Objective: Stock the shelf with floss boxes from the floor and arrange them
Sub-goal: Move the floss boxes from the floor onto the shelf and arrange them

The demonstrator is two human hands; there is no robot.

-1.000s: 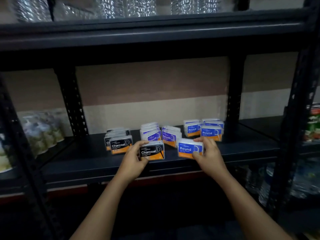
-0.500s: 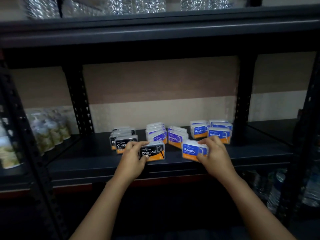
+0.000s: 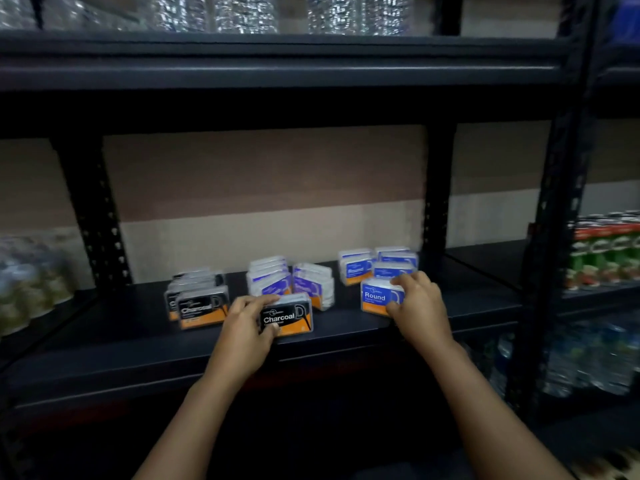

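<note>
A: Biggest first?
B: Dark metal shelf (image 3: 104, 344), black perforated uprights, second shelf board above with shiny wrapped packs. Blurry pale bottles off the left end, red-green cartons (image 3: 609, 251) off the right end, water bottles (image 3: 581, 358) below those.

A: Floss boxes?
B: All on the shelf board, middle span. Back-left: row of Charcoal boxes (image 3: 202, 308), black-and-orange, standing one behind another. Centre: two rows of purple-labelled boxes (image 3: 291, 284), touching side by side, label text too blurred to read. Toward the right upright: two rows of blue Round boxes (image 3: 377, 268).

A: Held ones?
B: Single Charcoal box (image 3: 289, 315) upright near the front edge, ahead of the purple rows, apart from the Charcoal row. Single Round box (image 3: 379, 297) upright, just in front of the right-hand Round row, closer to the front edge than that row.

A: Hands? Grip state?
B: Left hand (image 3: 247, 332) grasping the front Charcoal box: fingers over its top left, thumb on the label face. Right hand (image 3: 417, 306) grasping the front Round box: fingers curled over its top right corner, thumb at the lower right side. Both boxes appear seated on the board, not lifted. Forearms bare, reaching in from below the front edge.
</note>
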